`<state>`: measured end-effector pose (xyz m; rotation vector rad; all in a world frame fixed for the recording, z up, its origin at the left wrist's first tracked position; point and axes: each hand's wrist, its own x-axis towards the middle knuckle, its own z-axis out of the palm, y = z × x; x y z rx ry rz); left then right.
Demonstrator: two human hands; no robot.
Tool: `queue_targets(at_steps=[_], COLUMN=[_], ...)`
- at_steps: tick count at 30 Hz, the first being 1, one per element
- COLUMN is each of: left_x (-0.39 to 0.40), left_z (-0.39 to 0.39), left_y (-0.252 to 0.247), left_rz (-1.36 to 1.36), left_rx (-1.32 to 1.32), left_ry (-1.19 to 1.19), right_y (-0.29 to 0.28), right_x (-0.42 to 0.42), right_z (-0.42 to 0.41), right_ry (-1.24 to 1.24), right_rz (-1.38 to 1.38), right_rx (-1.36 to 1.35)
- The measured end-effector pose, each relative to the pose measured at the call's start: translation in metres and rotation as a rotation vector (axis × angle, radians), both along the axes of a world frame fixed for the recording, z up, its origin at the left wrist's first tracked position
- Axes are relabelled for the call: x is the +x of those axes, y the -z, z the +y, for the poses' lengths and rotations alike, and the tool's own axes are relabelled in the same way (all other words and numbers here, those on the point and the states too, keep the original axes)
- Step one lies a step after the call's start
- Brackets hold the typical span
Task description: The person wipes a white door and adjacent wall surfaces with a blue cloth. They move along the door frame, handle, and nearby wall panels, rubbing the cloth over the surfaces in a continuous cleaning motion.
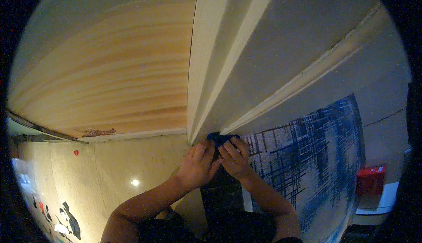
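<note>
My left hand (195,168) and my right hand (235,159) are close together at the middle of the view. Both have their fingers bent over a bunched dark blue cloth (219,138), which shows mostly beyond the fingertips. The cloth is at the lower end of a cream door frame (208,78), where it meets a pale strip of moulding (283,95). Whether the cloth presses on the frame or only sits against it, I cannot tell. Part of the cloth is hidden under my fingers.
Left of the frame is a wood-grain door panel (138,71) with a worn brown patch (98,132) near its lower edge. A glossy beige surface (145,157) lies below it. Rightward are a blue-and-grey patterned mat (306,150) and a red box (371,179).
</note>
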<state>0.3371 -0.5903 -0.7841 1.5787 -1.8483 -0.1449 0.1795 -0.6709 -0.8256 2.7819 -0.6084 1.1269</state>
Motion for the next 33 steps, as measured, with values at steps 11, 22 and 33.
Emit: queue_targets(at_steps=[11, 22, 33], left_x=[-0.007, -0.01, -0.009], left_z=[0.004, -0.026, -0.026], left_y=[0.044, -0.068, 0.002], left_rz=[0.189, 0.096, -0.207], left_rx=[0.156, -0.289, -0.045], left_ry=[-0.005, 0.051, -0.117], right_y=[0.023, -0.106, -0.013], right_x=[-0.003, -0.007, 0.002], right_z=[0.003, -0.031, -0.046], right_ry=[0.02, 0.184, 0.0], right_rz=[0.13, 0.07, -0.143], right_rx=[0.086, -0.437, -0.012])
